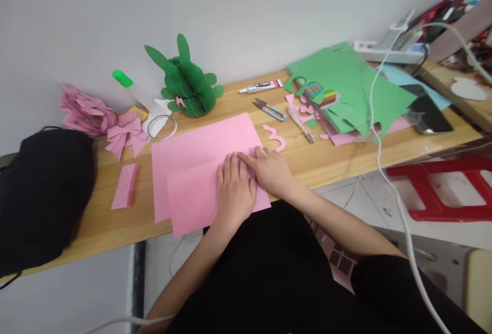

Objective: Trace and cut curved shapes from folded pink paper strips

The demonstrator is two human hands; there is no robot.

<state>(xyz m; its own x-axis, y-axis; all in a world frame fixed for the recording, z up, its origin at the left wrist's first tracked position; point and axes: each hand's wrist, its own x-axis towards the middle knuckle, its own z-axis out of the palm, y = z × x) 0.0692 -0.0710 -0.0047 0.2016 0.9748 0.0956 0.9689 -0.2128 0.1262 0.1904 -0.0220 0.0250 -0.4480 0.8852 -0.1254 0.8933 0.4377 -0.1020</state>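
Observation:
A pink paper sheet point(203, 142) lies at the table's front edge. Over its lower part is another pink layer point(192, 195), overhanging the edge; whether it is a fold or a separate sheet I cannot tell. My left hand point(235, 188) rests flat on this upper layer, fingers stretched forward. Beside it, my right hand point(271, 170) presses on the pink paper, index finger extended to the left hand's fingertips and the other fingers partly bent. Neither hand grips anything visible. Near the right hand are a wavy pink paper cutout point(274, 138), blue-handled snips point(270, 109) and a pen-like cutter point(300, 125).
Behind stand a green honeycomb paper figure point(190, 85) and a glue tube point(261, 86). Pink paper bows point(126, 134), a folded pink strip point(125, 186) and a black bag point(42, 195) lie left. Green sheets point(346, 83), a phone point(432, 113) and a white cable point(374, 98) are right.

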